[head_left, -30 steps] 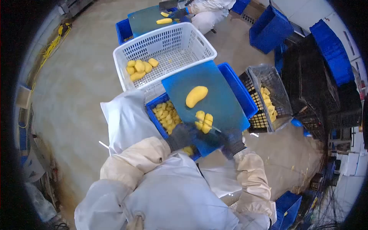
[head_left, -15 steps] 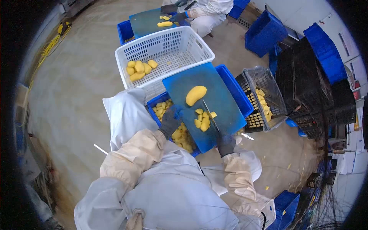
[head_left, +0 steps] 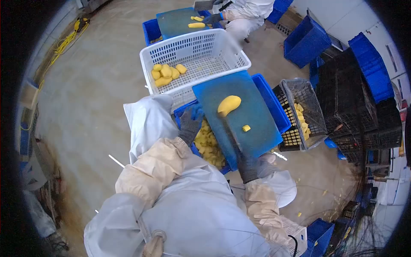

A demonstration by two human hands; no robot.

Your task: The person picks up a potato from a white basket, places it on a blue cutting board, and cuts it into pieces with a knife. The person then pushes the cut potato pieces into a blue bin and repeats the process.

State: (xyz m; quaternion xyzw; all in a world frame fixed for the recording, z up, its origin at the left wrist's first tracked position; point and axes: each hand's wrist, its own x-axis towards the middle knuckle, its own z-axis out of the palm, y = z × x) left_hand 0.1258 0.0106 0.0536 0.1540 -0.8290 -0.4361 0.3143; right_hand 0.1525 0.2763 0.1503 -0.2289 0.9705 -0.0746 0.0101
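On the blue cutting board (head_left: 261,115) lies a whole peeled potato (head_left: 230,104), with one small cut potato piece (head_left: 246,128) below it. My gloved right hand (head_left: 247,166) grips a knife (head_left: 231,133) at the board's near edge; the blade is smeared by motion and points up toward the potato. To the left of the board, my gloved left hand (head_left: 191,122) hovers over the rim of a blue bin, fingers loosely extended, holding nothing that I can see. Cut potato chunks (head_left: 208,147) fill that bin, which is partly under the board.
A white basket (head_left: 192,85) with several peeled potatoes (head_left: 168,73) stands beyond the board. At right, a lined black crate (head_left: 314,111) holds cut pieces, near stacked black crates (head_left: 342,94). Opposite, a co-worker's gloved hand (head_left: 212,19) is at another cutting board (head_left: 173,23).
The cluster of cut pieces has left the board, except one. My right hand has drawn the knife left toward the bin side. The view has shifted slightly.
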